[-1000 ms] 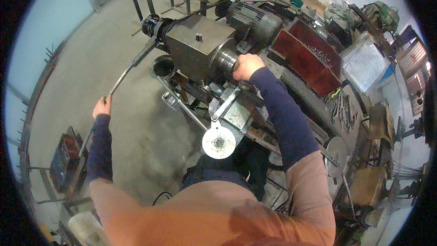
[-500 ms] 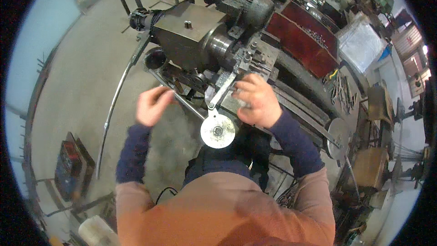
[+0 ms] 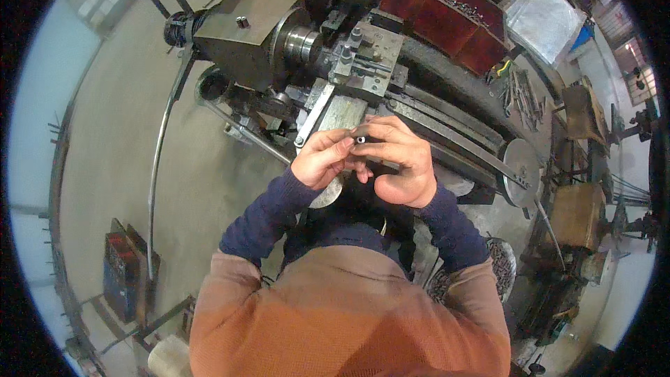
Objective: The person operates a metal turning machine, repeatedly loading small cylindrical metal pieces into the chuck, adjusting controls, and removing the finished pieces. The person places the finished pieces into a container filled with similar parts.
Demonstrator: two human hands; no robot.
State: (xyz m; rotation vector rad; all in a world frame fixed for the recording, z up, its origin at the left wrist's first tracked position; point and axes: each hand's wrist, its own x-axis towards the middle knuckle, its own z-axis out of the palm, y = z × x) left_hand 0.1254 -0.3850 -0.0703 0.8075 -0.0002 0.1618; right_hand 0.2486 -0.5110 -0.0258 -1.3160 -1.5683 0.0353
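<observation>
Left hand point(image 3: 324, 157) pinching small hollow cylinder point(image 3: 360, 139) by thumb and index; right hand point(image 3: 401, 160) has fingers curled against it, thumb apart, can't tell if it's gripping. Cylinder is in front of the lathe cross slide's near edge, open end up, probably for a look at the bore. Two tiny cylinders point(image 3: 242, 22) stand in from the headstock point(image 3: 237, 49) top's edges, likely set there within reach. A second ago left was on the long lever point(image 3: 157, 160), right at the chuck point(image 3: 302, 45); now both are off.
</observation>
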